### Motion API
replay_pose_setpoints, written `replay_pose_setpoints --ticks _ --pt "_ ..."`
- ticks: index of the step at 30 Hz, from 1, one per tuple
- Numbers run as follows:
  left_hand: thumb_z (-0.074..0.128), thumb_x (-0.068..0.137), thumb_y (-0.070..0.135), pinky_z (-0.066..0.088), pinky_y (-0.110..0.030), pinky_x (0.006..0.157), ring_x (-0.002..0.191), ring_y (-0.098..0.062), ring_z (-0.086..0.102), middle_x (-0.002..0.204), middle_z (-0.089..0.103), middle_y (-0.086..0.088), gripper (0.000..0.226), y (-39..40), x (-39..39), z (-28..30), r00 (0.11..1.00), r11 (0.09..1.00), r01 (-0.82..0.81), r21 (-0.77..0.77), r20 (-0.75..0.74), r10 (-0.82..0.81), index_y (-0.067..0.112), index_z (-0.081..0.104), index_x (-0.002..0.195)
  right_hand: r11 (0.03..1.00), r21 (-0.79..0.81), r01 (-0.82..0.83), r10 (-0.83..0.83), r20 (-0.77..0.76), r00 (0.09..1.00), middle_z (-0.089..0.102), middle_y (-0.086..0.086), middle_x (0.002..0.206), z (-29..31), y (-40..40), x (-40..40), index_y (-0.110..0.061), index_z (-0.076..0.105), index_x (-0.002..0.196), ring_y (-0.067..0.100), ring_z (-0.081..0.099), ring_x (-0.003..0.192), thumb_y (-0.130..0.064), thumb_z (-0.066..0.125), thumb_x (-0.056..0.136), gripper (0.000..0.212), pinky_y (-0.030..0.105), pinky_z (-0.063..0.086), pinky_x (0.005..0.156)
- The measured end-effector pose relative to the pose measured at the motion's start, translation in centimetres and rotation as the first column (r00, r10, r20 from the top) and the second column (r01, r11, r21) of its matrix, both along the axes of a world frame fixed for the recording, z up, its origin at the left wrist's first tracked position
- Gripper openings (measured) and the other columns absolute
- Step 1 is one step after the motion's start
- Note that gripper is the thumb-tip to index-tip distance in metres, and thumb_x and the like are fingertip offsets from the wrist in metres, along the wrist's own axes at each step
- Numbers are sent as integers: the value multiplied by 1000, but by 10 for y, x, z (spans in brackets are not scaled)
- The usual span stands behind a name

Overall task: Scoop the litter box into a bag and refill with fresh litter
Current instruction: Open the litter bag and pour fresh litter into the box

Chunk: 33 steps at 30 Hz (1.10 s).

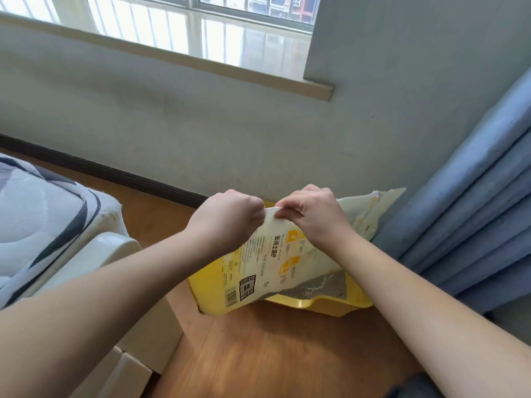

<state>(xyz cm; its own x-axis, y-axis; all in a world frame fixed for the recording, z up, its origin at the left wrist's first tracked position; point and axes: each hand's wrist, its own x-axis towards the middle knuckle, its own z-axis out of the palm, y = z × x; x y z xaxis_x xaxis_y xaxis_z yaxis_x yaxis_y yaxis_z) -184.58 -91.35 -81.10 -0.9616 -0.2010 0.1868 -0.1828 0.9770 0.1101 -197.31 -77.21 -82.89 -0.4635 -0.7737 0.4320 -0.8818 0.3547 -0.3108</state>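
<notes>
A white litter bag (267, 265) with yellow squares, black print and a QR code hangs over a yellow litter box (330, 304) on the wooden floor by the wall. My left hand (227, 218) grips the bag's top edge on the left. My right hand (311, 215) pinches the same edge just to the right, the two hands nearly touching. Grey litter (324, 285) shows in the box below the bag's lower right edge. Most of the box is hidden behind the bag.
A bed with a grey and white quilt (37, 214) and a cream frame (115, 254) stands at the left. Blue curtains (471, 214) hang at the right, close to the box. A window sill (172, 57) runs above the wall. Wooden floor (273, 354) lies in front.
</notes>
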Motion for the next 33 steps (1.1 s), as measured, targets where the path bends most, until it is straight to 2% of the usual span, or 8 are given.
replay_pose_setpoints --ticks 2,6,10,14,22,25,29,33 --pt "53 94 29 49 -34 57 66 -24 59 71 61 2 22 -2 3 -2 1000 999 15 48 -18 -14 17 59 77 998 69 14 -18 48 999 68 -13 97 5 5 -4 -31 71 100 12 52 96 -41 70 82 21 33 33 89" --pt "56 93 35 52 -36 61 66 -20 61 72 66 2 25 -10 5 -7 998 988 43 147 -52 -36 17 65 79 918 389 84 -82 -23 996 50 -11 129 14 29 -24 -37 56 125 13 33 130 -48 77 72 58 31 16 106" --pt "60 90 34 53 -37 60 66 -16 62 73 68 4 21 -23 4 -6 997 964 28 265 -79 -7 20 67 77 727 597 340 -318 -148 937 54 -8 126 22 52 -46 -39 60 118 18 40 126 -50 73 76 45 36 26 101" --pt "60 90 33 54 -38 56 63 -15 62 69 67 3 24 -26 2 -7 997 944 24 330 -74 1 18 63 72 753 447 484 -452 -183 873 67 -6 92 29 59 -56 -36 69 88 22 54 104 -47 63 87 13 33 28 81" --pt "60 85 25 26 -22 43 49 -12 36 53 48 2 28 -21 6 -19 998 978 54 199 -34 -48 14 49 61 899 216 380 -305 -313 899 71 -8 85 37 45 -49 -30 76 83 21 52 95 -23 66 86 12 29 20 80" --pt "59 84 25 35 -29 49 56 -17 43 59 50 2 23 -18 3 -23 997 977 79 196 -2 -80 17 47 67 930 132 344 -287 -325 901 71 -9 77 41 42 -46 -28 76 74 23 53 86 -19 71 82 13 27 13 69" --pt "64 84 33 53 -34 67 81 -11 62 82 64 12 11 -11 -3 -25 992 954 97 284 47 -115 31 54 86 942 184 279 -199 -361 911 70 -10 77 45 26 -32 -28 76 76 22 51 85 -20 68 83 13 29 12 68" --pt "61 87 40 54 -32 66 79 -8 62 85 63 15 12 1 -5 -19 998 923 52 382 -3 -55 36 54 95 954 178 241 -141 -441 886 65 -11 65 47 6 -15 -27 74 66 19 49 76 -20 73 75 11 31 15 67"
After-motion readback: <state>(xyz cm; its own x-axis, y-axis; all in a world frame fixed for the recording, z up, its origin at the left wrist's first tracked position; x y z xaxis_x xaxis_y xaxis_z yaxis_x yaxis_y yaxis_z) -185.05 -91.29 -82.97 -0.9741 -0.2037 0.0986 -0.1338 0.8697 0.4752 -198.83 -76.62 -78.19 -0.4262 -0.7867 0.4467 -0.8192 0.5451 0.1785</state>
